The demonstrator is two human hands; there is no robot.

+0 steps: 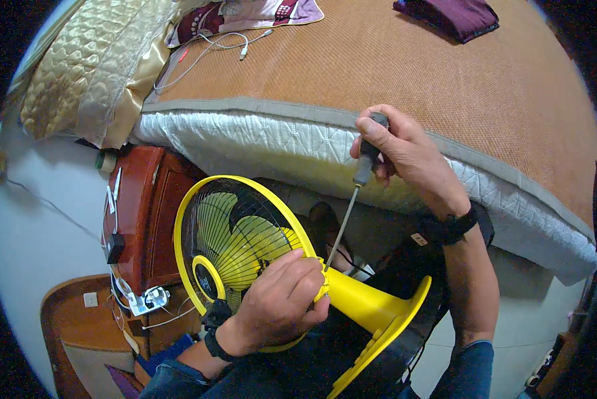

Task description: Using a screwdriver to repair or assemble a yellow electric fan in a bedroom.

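A: Where is the fan (pixel 245 243)?
B: In front of the person, low over the lap, beside the bed (pixel 445 100). It is tipped over, with its round yellow cage to the left and its yellow stand (pixel 361 296) running right to the base (pixel 382 340).
A: What is the left hand (pixel 282 296) doing?
B: Gripping the fan where the cage meets the stand. Its fingers are curled in, with no wide gap.
A: And the right hand (pixel 408 149)?
B: Its fingers are closed around the dark handle of a screwdriver (pixel 359 181), up near the edge of the bed. The metal shaft slants down and left to the joint, just beside the left hand.
A: Is the tip on a screw?
B: I cannot tell; that spot is too small to make out.
A: What else is around?
B: A white cable (pixel 208 48), a patterned pillow (pixel 265 13) and a folded purple cloth (pixel 454 16) lie on the bed's brown mat. To the left stands a reddish-brown cabinet (pixel 135 213), with a roll of tape (pixel 105 160) at its far end. Nearer the person is a white power strip (pixel 150 300) with plugs in it.
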